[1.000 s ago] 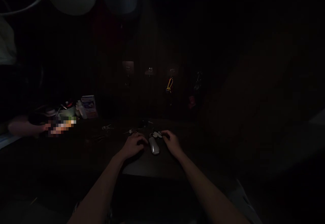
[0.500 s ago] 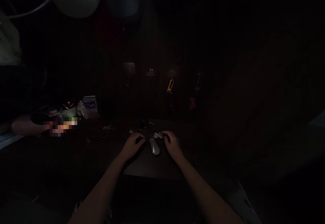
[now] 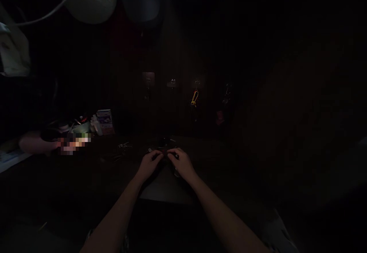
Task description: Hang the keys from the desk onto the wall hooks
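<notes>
Although the light is very low, the head view shows two bare hands close together over a dark, flat desk (image 3: 166,192). Left hand (image 3: 149,164): grip narrow, thumb and forefinger tips nearly meeting; cannot tell whether anything is pinched there. Right hand (image 3: 183,165): fingertips toward the left's, just beside them; grip narrow too, contents hidden. Rounded silver-grey fob (image 3: 177,175) lies on the desk, mostly covered by the right hand, only its near end showing. Small silvery metal keys (image 3: 150,150) just beyond the left fingers. Thin silvery key bunch (image 3: 124,145) farther left. Dark, blurred bundle (image 3: 163,142) past the gap between the hands. Rear: knotted yellow cord loop (image 3: 194,98) hangs below a small metal hook (image 3: 197,82). Desk's left side: upright white-and-purple box (image 3: 105,119), white bottle (image 3: 98,126) just beside it; smooth pink rounded object (image 3: 36,144) well apart from both hands, too dim to name.
</notes>
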The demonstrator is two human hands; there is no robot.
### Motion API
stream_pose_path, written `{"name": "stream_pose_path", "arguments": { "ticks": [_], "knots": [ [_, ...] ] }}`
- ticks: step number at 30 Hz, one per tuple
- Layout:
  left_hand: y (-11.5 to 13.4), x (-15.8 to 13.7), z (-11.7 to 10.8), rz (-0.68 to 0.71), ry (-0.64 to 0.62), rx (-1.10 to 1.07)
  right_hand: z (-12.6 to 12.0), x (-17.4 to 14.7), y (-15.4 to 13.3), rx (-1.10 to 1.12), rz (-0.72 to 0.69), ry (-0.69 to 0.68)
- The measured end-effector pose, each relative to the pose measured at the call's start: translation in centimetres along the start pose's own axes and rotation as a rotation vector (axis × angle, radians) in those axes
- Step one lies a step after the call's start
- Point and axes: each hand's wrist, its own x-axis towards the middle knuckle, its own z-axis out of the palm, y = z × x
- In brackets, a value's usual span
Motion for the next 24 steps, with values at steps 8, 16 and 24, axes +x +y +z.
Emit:
{"name": "stream_pose_path", "arguments": {
  "ticks": [8,16,24],
  "knots": [
    [-0.2,0.1,-0.1,0.025,-0.081,0.077,1.6,0.6,0.2,0.086,0.08,0.024],
    [-0.6,0.4,0.0,0.04,-0.081,0.13,1.8,0.8,0.4,0.234,0.22,0.058],
    [-1.4,0.5,0.1,0.074,-0.128,0.121,1.5,1.1,-0.1,0.442,0.312,0.071]
  ]
}}
